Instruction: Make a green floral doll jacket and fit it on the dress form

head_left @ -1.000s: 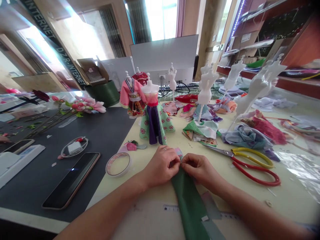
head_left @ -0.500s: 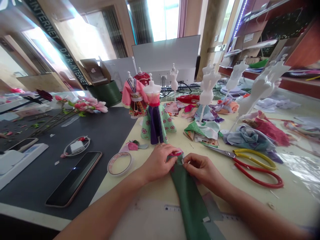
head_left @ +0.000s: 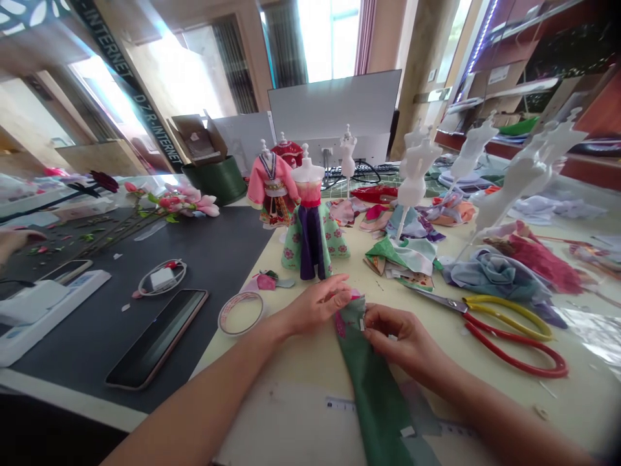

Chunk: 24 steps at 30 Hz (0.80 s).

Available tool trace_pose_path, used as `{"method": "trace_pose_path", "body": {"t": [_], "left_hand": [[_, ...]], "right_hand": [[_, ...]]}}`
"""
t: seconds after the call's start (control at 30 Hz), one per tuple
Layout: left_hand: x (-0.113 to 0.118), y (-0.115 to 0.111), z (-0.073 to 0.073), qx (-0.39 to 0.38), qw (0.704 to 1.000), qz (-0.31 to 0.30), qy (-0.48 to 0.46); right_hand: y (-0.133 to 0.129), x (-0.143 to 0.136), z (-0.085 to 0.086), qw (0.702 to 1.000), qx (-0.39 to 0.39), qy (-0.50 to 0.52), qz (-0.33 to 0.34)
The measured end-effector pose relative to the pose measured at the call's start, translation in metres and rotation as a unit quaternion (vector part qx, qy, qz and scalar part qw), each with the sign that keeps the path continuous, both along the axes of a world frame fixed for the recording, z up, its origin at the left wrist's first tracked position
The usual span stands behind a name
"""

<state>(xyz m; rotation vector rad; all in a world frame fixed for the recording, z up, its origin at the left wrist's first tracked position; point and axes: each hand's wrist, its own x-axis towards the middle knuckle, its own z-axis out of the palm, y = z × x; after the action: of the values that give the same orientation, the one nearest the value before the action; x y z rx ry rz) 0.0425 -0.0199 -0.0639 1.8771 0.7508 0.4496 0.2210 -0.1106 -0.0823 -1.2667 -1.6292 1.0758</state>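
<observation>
A long strip of green fabric (head_left: 376,382) runs from the table's middle toward me, with magenta trim at its far end. My left hand (head_left: 317,303) is at that end, its fingers stretched out and lifted a little from the cloth. My right hand (head_left: 400,333) pinches at the strip's right edge with thumb and forefinger. A small white piece (head_left: 361,324), perhaps tape, shows at those fingertips. Another white piece (head_left: 407,432) sticks to the strip lower down. Just beyond my hands stands a doll-size dress form in a green flowered skirt (head_left: 339,243) with a purple panel.
Scissors (head_left: 514,323) with yellow and red handles lie at right, near heaped fabric scraps (head_left: 499,275) and several white dress forms (head_left: 412,175). On the left are a tape roll (head_left: 221,317), a phone (head_left: 158,340), a charger (head_left: 162,278) and a power strip (head_left: 58,317). Another person's hand (head_left: 17,244) shows at far left.
My left hand has let go of the fabric's far end, its fingers straightening and lifting. My right hand stays at the edge. The whole view has shifted slightly, with things appearing farther right.
</observation>
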Motion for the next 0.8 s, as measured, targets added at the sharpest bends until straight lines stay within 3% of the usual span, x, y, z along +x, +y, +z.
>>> {"method": "trace_pose_path", "body": {"t": [0.17, 0.3, 0.63, 0.8], "left_hand": [[-0.002, 0.002, 0.003, -0.061, 0.998, -0.022, -0.017], [-0.004, 0.001, 0.01, -0.066, 0.997, -0.024, -0.018], [-0.002, -0.001, 0.01, -0.069, 0.997, -0.021, -0.01], [-0.001, -0.004, 0.012, -0.101, 0.994, -0.041, -0.029]], "right_hand": [[-0.002, 0.002, 0.004, 0.998, 0.053, -0.036, 0.015], [-0.002, 0.002, 0.005, 0.998, 0.058, -0.04, 0.003], [-0.003, 0.002, 0.005, 0.995, 0.095, -0.031, -0.012], [-0.001, 0.004, 0.005, 0.995, 0.096, -0.017, 0.008]]}}
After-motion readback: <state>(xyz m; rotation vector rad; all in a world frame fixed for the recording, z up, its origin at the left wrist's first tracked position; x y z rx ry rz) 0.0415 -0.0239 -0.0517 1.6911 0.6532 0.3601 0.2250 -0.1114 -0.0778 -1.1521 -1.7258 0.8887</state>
